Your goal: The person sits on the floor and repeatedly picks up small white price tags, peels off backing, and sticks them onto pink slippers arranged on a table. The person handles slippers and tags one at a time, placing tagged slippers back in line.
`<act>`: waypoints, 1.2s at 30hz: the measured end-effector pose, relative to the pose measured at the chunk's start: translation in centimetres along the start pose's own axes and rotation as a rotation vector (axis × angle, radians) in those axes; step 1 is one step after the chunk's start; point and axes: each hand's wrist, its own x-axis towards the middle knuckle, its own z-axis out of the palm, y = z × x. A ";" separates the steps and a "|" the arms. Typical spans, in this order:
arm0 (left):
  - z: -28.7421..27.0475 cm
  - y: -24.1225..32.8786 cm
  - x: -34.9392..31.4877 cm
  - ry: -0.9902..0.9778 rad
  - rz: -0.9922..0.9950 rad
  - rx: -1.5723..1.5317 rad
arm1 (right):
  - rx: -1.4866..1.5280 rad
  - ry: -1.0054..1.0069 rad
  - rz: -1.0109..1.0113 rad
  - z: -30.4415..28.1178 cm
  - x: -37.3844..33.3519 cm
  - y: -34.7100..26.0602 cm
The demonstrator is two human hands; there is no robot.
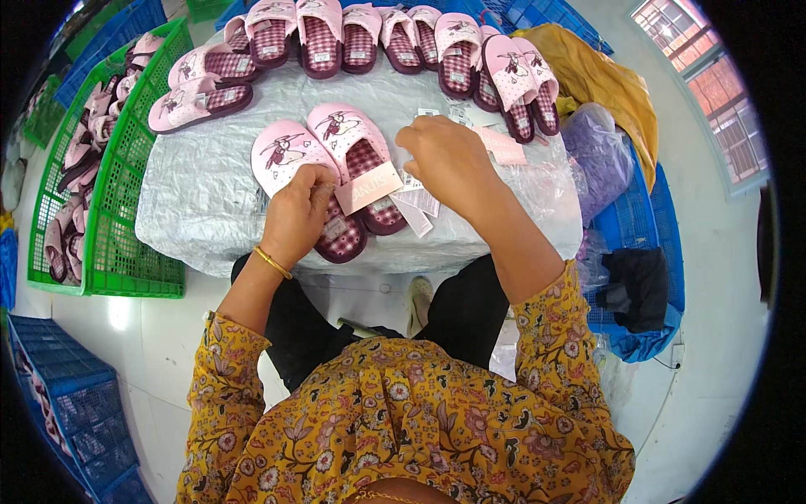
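Note:
A pair of pink slippers with a printed animal figure and dark checked insoles lies before me: the left slipper (281, 155) and the right slipper (346, 134). My left hand (298, 214) is closed at the opening of the left slipper, thumb and forefinger pinching its upper edge. Against those fingertips a pink card tag (369, 186) lies across both slippers. White paper labels (417, 206) hang beside the right slipper's heel. Just right of that slipper, my right hand (449, 155) is raised with curled fingers; whatever they grip is hidden.
The slippers rest on a plastic-wrapped work surface (201, 202). More pink slippers (319, 42) line its far edge. A pink card stack (501, 147) lies right. Green crates (134, 176) of slippers stand left, blue crates (80, 395) lower left; a purple bag (596, 155) sits right.

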 end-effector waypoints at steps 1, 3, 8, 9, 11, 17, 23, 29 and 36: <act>0.1 0.0 0.0 0.004 -0.011 -0.040 | 0.015 -0.145 0.042 0.0 0.5 0.2; 0.1 0.2 0.1 -0.029 -0.096 -0.121 | 0.101 -0.200 0.060 1.9 0.5 1.2; 0.3 0.0 0.3 -0.071 -0.169 -0.292 | 0.310 -0.276 0.213 4.3 -0.7 1.6; 0.2 0.1 0.2 -0.079 -0.186 -0.297 | 0.341 -0.285 0.242 4.4 -0.6 1.3; 0.2 0.1 0.2 -0.085 -0.195 -0.315 | 0.375 -0.247 0.265 4.4 -0.9 1.0; 0.6 -0.5 0.2 -0.100 -0.235 -0.520 | 0.506 -0.051 0.367 5.0 -3.3 0.4; 1.0 -0.8 0.3 -0.114 -0.223 -0.522 | 0.653 0.021 0.437 5.5 -4.5 0.5; 1.5 -0.8 0.3 -0.100 -0.209 -0.492 | 0.633 0.082 0.456 5.9 -5.1 0.9; 1.6 -1.1 0.2 -0.073 -0.188 -0.499 | 0.658 0.160 0.421 5.0 -4.8 0.0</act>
